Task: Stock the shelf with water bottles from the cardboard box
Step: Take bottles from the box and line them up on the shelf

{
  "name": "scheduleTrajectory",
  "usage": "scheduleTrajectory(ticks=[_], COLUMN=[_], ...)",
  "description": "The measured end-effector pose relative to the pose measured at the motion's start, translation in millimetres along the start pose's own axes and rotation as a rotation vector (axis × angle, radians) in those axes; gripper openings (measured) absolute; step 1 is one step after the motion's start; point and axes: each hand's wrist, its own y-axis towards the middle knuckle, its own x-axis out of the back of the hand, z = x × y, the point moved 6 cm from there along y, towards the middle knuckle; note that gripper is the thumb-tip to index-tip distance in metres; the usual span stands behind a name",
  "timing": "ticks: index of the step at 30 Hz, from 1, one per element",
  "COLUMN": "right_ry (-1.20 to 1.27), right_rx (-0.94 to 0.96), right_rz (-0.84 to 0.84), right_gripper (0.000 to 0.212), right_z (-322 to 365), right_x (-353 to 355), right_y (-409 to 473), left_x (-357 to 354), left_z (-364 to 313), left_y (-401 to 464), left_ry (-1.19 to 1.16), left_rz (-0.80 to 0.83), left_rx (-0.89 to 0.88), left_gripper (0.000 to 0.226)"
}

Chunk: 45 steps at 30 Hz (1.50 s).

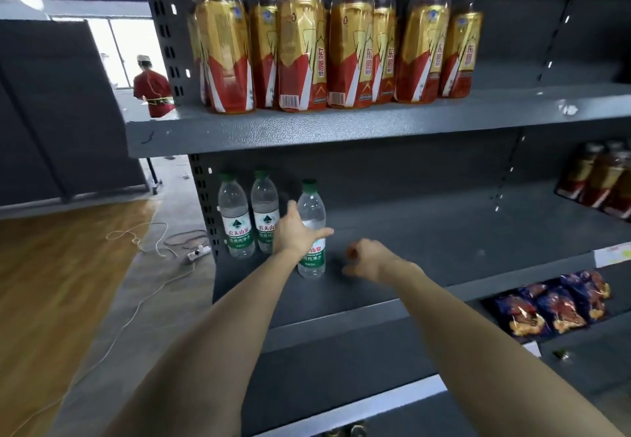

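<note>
Here my left hand [296,231] reaches onto the dark grey metal shelf [426,231], its grip wrapped round the middle of a clear plastic water bottle with a green cap and green label [311,231], which stands upright on the shelf board. My right hand [367,259] hovers just beside it, fingers loosely curled and holding nothing. Two more clear green-capped water bottles [251,214] stand side by side at the shelf's left end, just beyond my left hand. Above (one shelf up) stands a row of gold-and-red labelled drink bottles [334,47].
</note>
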Motion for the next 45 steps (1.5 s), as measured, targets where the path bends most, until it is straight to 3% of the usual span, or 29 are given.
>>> scheduleTrajectory(ticks=[5,10,13,15,17,19,30,36,45], right_ry=[0.136,0.415,0.449,0.452,0.451,0.456,0.575,0.543,0.453], right_rx=[-0.018,-0.038,-0.078,-0.117,-0.148,-0.167,-0.254,-0.312,-0.25], right_rz=[-0.026,-0.072,-0.126,-0.135,-0.133,-0.14,-0.243,-0.31,-0.219], right_gripper=[0.051,0.061,0.062,0.061,0.06,0.059,0.036,0.043,0.057], right_z=[16.7,38.4,45.1,49.5,55.1,60.3,75.4,78.9,53.5], right_x=[-16.7,-32.6,-37.9,-40.2,-40.9,-40.4,-51.6,-52.2,-43.3], right_y=[14.6,32.7,45.0,54.1,63.4,72.2,121.6,134.9,102.5], left_x=[-5.4,7.8,20.3,29.3,36.4,39.8,42.1,37.9,17.0], left_z=[9.8,32.7,55.1,66.0,71.4,75.3,76.7,70.1,47.0], left_y=[26.6,29.5,33.7,36.7,38.0,41.1,57.4,56.6,30.6], left_ry=[-0.142,-0.001,0.165,0.409,0.654,0.74,0.839,0.862,0.809], left_rz=[0.281,0.502,0.472,0.389,0.302,0.256,0.238,0.261,0.298], left_rx=[-0.039,-0.15,-0.17,-0.221,-0.291,-0.32,-0.366,-0.347,-0.347], left_gripper=[0.088,0.064,0.042,0.03,0.027,0.03,0.013,0.011,0.007])
